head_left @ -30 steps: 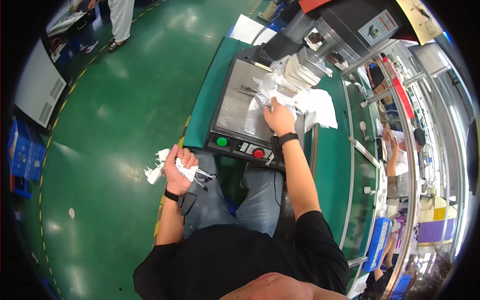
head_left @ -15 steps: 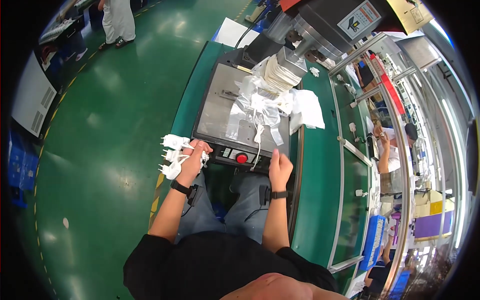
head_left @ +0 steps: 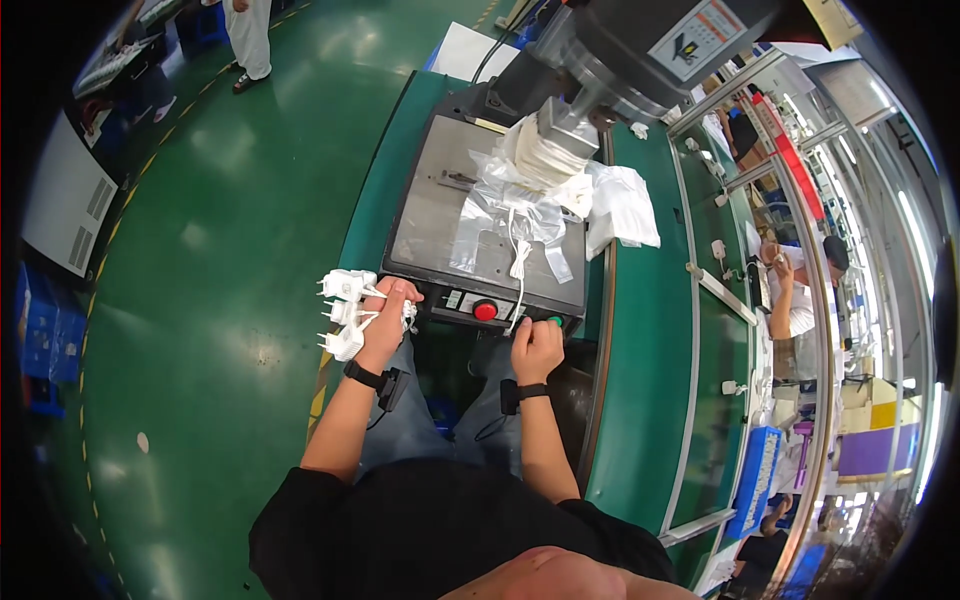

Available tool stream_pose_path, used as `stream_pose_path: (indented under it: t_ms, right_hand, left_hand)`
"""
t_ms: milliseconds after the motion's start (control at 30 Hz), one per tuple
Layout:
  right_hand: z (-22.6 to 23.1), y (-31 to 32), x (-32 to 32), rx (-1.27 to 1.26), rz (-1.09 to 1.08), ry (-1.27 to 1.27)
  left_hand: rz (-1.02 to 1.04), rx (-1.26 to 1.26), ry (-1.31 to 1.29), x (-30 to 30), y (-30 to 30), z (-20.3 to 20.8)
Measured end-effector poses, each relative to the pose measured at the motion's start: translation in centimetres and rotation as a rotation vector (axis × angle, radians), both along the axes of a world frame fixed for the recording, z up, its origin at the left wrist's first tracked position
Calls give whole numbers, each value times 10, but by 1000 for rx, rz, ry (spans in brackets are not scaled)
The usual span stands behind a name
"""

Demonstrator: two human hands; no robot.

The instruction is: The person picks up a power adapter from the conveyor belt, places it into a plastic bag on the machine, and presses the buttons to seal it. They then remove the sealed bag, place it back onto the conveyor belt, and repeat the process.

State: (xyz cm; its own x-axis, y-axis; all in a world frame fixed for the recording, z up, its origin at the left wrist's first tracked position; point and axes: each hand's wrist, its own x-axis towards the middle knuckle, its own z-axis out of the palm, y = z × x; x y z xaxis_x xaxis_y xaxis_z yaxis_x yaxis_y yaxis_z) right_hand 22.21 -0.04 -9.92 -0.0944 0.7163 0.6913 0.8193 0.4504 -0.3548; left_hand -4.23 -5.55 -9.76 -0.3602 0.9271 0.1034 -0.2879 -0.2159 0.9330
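While the seated person faced a grey press machine point(head_left: 640, 45) on a green worktop point(head_left: 640, 330), the left hand point(head_left: 388, 318) was closed around a cluster of small white plug-like parts point(head_left: 345, 312), whose prongs stuck out to the left, past the worktop's left edge and over open green floor point(head_left: 200, 300). That hand sat just beside the front left corner of the machine's dark control strip point(head_left: 470, 305). The right hand point(head_left: 537, 347) was curled loosely at the strip's right end, its fingertips touching or just at a green button point(head_left: 553, 322); whether it pressed the button could not be told, and it gripped nothing. A red button point(head_left: 485, 310) lay between the two hands, apart from both. Behind the strip, a grey metal plate point(head_left: 440, 200) carried a crumpled clear plastic bag point(head_left: 500, 215) with a white cord point(head_left: 520, 255) trailing toward the front edge. A stack of white pieces point(head_left: 545, 155) stood under the press head, and a white cloth bundle point(head_left: 620, 205) rested at the plate's right edge. To the left the floor was wide and open, with a yellow line running along the base of the worktop. To the right, past a metal rail point(head_left: 690, 240), another person point(head_left: 795, 290) worked at a neighbouring station, well apart.
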Motion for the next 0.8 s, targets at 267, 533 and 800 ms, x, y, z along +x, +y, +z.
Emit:
stream_pose_path:
  t_ms: [267, 533, 800]
  right_hand:
    - [4, -5, -1, 29, 62, 51]
    - [49, -40, -16, -204, 294, 425]
    - [224, -45, -31, 317, 651, 364]
  left_hand:
    - [22, -26, -25, -3, 0, -1]
    - [0, -61, -254, -10, -17, 19]
    - [153, 710, 252, 30, -24, 126]
